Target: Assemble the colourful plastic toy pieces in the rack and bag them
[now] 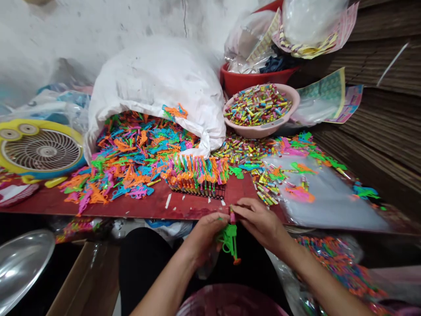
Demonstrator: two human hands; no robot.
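Observation:
A bright green plastic toy gun (228, 239) with an orange tip at its lower end is in my left hand (208, 230), above my lap at the table's front edge. My right hand (261, 221) pinches a small coloured tube (232, 216) at the upper end of the toy gun. Whether the tube is seated in it, I cannot tell. Just beyond my hands, a black wire rack (219, 193) holds a dense row of toy guns (194, 171) with small tubes below them.
A white sack (158, 70) spills toy guns (128, 162) onto the red table (144, 205). Small tubes fill a pink basin (263, 131) and lie around it. Clear plastic bags (322, 202) are stacked at the right. A yellow fan (42, 149) stands left.

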